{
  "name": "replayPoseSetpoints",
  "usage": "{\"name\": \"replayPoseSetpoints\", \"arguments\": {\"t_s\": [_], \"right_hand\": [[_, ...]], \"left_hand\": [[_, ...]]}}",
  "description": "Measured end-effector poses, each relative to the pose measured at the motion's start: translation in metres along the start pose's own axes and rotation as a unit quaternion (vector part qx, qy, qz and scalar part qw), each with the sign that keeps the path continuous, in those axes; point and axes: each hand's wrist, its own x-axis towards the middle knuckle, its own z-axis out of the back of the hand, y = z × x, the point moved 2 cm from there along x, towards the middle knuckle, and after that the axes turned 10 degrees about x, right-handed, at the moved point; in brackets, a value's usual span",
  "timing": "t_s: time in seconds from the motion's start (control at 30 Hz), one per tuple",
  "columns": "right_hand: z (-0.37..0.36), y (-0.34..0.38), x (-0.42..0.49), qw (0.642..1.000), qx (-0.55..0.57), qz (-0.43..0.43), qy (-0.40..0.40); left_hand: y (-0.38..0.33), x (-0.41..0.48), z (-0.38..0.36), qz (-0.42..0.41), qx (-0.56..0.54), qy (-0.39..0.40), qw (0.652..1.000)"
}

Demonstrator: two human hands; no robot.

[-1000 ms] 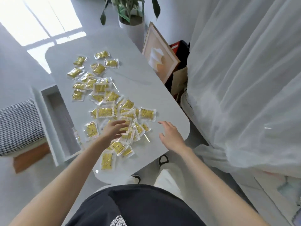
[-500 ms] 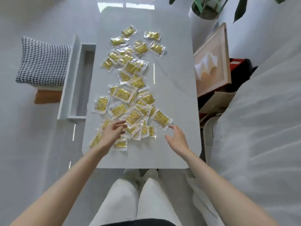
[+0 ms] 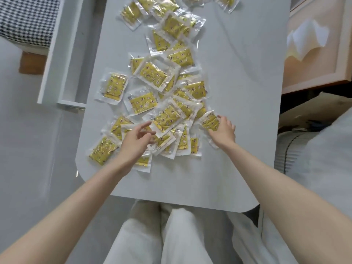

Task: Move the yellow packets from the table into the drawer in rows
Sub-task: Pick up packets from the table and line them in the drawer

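Both hands had moved forward since a moment before. The right hand (image 3: 223, 130) now touched one packet (image 3: 210, 121) at the right side of the pile. Its thumb and fingers lay on it, but whether they pinched it could not be told. The left hand (image 3: 136, 142) hung over the yellow packets (image 3: 152, 73), fingers apart and loosely bent, holding nothing. Bare table (image 3: 238, 73) lay right of the right fingers. The open drawer (image 3: 55, 54) stood left of the left fingers, past the table edge.

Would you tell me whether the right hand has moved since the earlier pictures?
Yes. The right hand has moved forward, off the bare table, and its fingers now touch the rightmost yellow packet of the pile.
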Motion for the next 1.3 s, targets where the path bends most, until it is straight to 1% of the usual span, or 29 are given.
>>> {"name": "replayPoseSetpoints", "arguments": {"t_s": [0.13, 0.27, 0.33, 0.43, 0.5, 0.57, 0.63, 0.7, 0.77, 0.8, 0.87, 0.97, 1.03, 1.1, 1.2, 1.3], "right_hand": [[-0.014, -0.005, 0.013, 0.997, -0.057, 0.003, -0.053], [-0.020, -0.015, 0.010, 0.998, -0.031, -0.025, -0.044], [-0.017, -0.017, -0.001, 0.997, 0.033, -0.029, -0.056], [-0.011, -0.015, -0.024, 0.983, 0.143, -0.019, -0.112], [-0.010, -0.016, -0.039, 0.962, 0.231, -0.023, -0.147], [-0.011, -0.017, -0.049, 0.933, 0.320, -0.052, -0.159], [-0.014, -0.016, -0.055, 0.905, 0.399, -0.083, -0.124], [-0.017, -0.008, -0.059, 0.880, 0.460, -0.101, -0.059], [-0.022, 0.000, -0.058, 0.866, 0.489, -0.103, -0.019], [-0.024, 0.004, -0.057, 0.867, 0.489, -0.098, -0.011], [-0.027, 0.011, -0.051, 0.885, 0.459, -0.075, -0.009], [-0.028, 0.030, -0.037, 0.929, 0.369, 0.004, -0.004], [-0.026, 0.046, -0.024, 0.956, 0.287, 0.059, 0.001], [-0.025, 0.062, -0.008, 0.979, 0.180, 0.096, 0.012], [-0.027, 0.083, 0.012, 0.990, 0.037, 0.128, 0.050], [-0.032, 0.099, 0.025, 0.985, -0.042, 0.151, 0.075]], "left_hand": [[0.019, 0.021, -0.003, 0.012, 0.006, -0.011, 1.000], [0.029, 0.039, -0.007, 0.001, 0.033, -0.029, 0.999], [0.026, 0.050, -0.010, -0.021, 0.060, -0.046, 0.997], [0.017, 0.070, -0.014, -0.074, 0.122, -0.100, 0.985], [0.014, 0.086, -0.020, -0.095, 0.178, -0.116, 0.973], [0.013, 0.101, -0.029, -0.090, 0.247, -0.098, 0.960], [0.014, 0.112, -0.036, -0.072, 0.313, -0.091, 0.943], [0.014, 0.118, -0.041, -0.060, 0.356, -0.115, 0.925], [0.013, 0.118, -0.044, -0.058, 0.361, -0.135, 0.921], [0.013, 0.117, -0.046, -0.064, 0.351, -0.138, 0.924], [0.014, 0.115, -0.048, -0.082, 0.326, -0.136, 0.932], [0.019, 0.114, -0.047, -0.085, 0.337, -0.133, 0.928], [0.021, 0.117, -0.044, -0.060, 0.352, -0.125, 0.926], [0.021, 0.120, -0.043, -0.046, 0.360, -0.106, 0.926], [0.021, 0.121, -0.043, -0.048, 0.379, -0.083, 0.920], [0.025, 0.122, -0.040, -0.037, 0.339, -0.075, 0.937]]}}
